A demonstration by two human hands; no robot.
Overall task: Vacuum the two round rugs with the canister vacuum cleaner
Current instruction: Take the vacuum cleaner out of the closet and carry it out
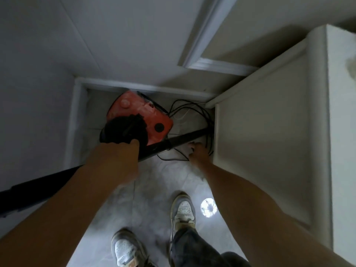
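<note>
A red canister vacuum cleaner [143,114] sits on the floor in a narrow corner, with its black hose coiled on top [123,130]. Its long black wand [179,140] runs diagonally from the lower left to the cabinet base. My left hand [123,153] is closed around the black hose where it meets the wand. My right hand [198,152] is down at the floor beside the cabinet, fingers pinching the thin black power cord [190,110], which loops loosely behind it. No rug is in view.
A white cabinet [265,135] closes off the right side. White walls and a baseboard [134,85] box in the corner at left and back. My two sneakers [182,211] stand on the pale marbled floor. A bright light reflection [208,207] lies by the right foot.
</note>
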